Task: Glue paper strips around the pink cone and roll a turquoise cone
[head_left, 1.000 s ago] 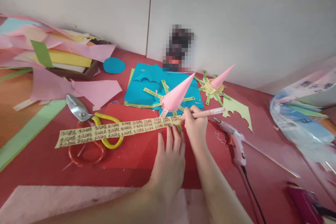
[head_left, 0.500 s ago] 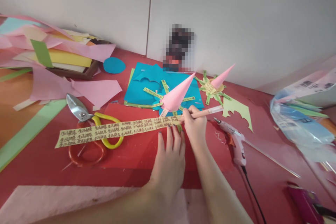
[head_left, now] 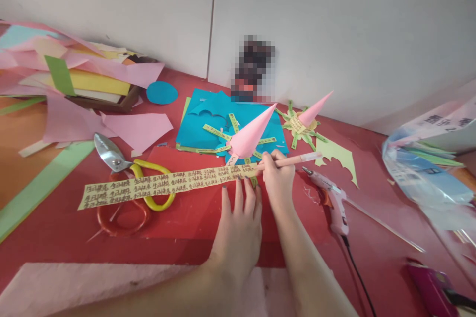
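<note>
Fingers of the right hand [head_left: 278,181] pinch the pen [head_left: 297,159], which has shifted slightly rightward; its tip is by the end of the written strip [head_left: 197,178], though contact is unclear. The left hand [head_left: 240,228], fingers spread, rests its fingertips at the strip's lower edge, so that end looks steadied. The strip crosses the scissors [head_left: 109,153], before the cone [head_left: 250,134]. On the red table [head_left: 372,168], the glue gun [head_left: 337,208] lies right; scraps [head_left: 137,129] lie left. A pale wall [head_left: 148,10] stands behind.
</note>
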Available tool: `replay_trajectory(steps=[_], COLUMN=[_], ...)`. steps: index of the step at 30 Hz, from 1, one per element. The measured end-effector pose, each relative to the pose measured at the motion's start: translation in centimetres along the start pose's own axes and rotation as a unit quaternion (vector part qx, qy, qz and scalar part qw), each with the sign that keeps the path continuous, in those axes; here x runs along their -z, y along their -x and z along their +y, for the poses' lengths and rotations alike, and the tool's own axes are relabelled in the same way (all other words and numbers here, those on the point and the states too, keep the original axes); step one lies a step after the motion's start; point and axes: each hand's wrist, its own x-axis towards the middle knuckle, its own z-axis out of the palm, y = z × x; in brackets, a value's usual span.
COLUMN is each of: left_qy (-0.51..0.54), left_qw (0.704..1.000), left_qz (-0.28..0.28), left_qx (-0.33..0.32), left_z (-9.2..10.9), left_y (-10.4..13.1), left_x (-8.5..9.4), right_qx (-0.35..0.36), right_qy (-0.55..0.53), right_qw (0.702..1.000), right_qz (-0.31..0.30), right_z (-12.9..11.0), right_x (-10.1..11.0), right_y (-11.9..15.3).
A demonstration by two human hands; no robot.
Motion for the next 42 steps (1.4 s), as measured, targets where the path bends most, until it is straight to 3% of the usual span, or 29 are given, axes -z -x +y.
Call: replay_trajectory(steps=[10,17,30,42], left_qy=[0.032,0.024,0.010,0.013], left_qw=[0.999,0.999,1.000,1.000], left_qz=[-0.030,-0.029,-0.022,-0.015], left_qx=[0.013,-0.001,-0.011,-0.013], left_z=[-0.1,-0.1,0.0,0.1], left_y=[-0.1,-0.2,-0.2,-0.2], left_x=[0.2,0.1,0.0,0.0], right_qx=[0.003,-0.024,0.043,0.055], right_qy=[-0.043,-0.116,-0.010,-0.011], right_qw=[0.999,0.990,0.994,0.991], right_qz=[-0.009,-0.081,-0.098,-0.123], right_z=[-0.8,-1.0,-0.6,-0.8], right_x=[0.1,-0.3,-0.3,-0.1], right_y=[0.1,0.4,0.2,0.3])
